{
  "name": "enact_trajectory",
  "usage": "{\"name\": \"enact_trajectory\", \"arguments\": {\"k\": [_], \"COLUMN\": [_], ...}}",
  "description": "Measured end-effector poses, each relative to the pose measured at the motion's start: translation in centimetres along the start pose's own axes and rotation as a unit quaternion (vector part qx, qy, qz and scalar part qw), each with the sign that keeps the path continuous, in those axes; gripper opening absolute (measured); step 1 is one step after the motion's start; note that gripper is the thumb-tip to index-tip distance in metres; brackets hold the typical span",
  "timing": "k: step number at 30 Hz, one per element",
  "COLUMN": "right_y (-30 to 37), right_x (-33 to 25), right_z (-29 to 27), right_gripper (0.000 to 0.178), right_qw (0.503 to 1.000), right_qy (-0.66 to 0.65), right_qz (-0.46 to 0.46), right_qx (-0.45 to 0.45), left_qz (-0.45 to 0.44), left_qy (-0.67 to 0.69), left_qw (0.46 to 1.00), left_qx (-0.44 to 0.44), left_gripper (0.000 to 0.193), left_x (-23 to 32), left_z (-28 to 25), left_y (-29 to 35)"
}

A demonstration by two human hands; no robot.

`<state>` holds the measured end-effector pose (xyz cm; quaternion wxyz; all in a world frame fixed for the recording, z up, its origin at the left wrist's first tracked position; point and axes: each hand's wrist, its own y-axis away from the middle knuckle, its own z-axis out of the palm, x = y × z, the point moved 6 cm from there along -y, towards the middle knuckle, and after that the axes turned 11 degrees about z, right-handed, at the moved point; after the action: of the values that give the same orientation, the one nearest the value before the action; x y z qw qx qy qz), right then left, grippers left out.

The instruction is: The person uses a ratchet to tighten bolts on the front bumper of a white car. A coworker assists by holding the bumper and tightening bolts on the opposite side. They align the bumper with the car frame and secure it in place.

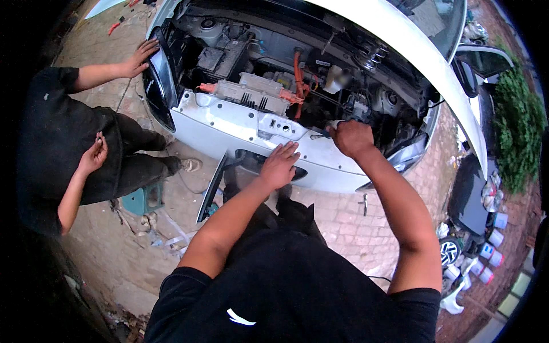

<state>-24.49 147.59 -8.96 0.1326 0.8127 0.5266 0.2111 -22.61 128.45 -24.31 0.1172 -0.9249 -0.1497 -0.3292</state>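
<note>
A white car stands before me with its hood (pixel 413 48) raised and its engine bay exposed. My left hand (pixel 280 166) rests with fingers spread on the white front panel (pixel 229 118). At the panel's rear edge, my right hand (pixel 351 139) is closed around a tool, mostly hidden by the fingers; a short metal shaft (pixel 316 136) shows just left of it. Behind the hands lie a silver-grey power unit (pixel 260 94) and thick orange cables (pixel 299 74). A white-capped reservoir (pixel 336 80) sits farther back.
On the left a person in black has one hand (pixel 140 59) on the headlight (pixel 160 86). A teal stool (pixel 137 200) stands on the paving. A metal tool (pixel 365 204) lies on the bricks. Buckets (pixel 492 254) and a wheel (pixel 450 251) line the right side, near a bush (pixel 517 126).
</note>
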Motion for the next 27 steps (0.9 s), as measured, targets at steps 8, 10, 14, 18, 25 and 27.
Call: {"name": "enact_trajectory", "arguments": {"k": [8,10,14,18,25,27], "right_y": [0.0,1.0,0.6,0.8,0.7,1.1], "right_x": [-0.1,-0.3,-1.4,-1.3,-1.5,-1.4], "right_z": [-0.6,1.0,0.2,-0.1,-0.1,0.6], "right_gripper": [0.041,0.042,0.043,0.034,0.018,0.020], "right_qw": [1.000,0.985,0.994,0.983,0.993,0.964], "right_qy": [0.016,-0.013,0.008,-0.063,0.025,-0.079], "right_qz": [-0.010,-0.131,-0.099,-0.135,-0.117,-0.188], "right_qx": [0.002,0.107,0.035,0.103,-0.004,0.170], "left_qz": [0.000,-0.013,-0.061,-0.064,-0.191,-0.219], "left_qy": [-0.010,-0.020,0.040,0.125,0.094,0.077], "left_qw": [1.000,0.999,0.997,0.990,0.952,0.934], "left_qx": [-0.021,-0.037,-0.019,0.032,0.222,0.273], "left_gripper": [0.052,0.052,0.050,0.046,0.026,0.025], "left_x": [-0.1,0.3,2.5,7.0,7.8,7.2], "left_z": [0.2,0.3,-1.5,-6.6,-17.7,-18.5], "left_y": [0.0,0.0,2.7,7.8,17.7,19.4]}}
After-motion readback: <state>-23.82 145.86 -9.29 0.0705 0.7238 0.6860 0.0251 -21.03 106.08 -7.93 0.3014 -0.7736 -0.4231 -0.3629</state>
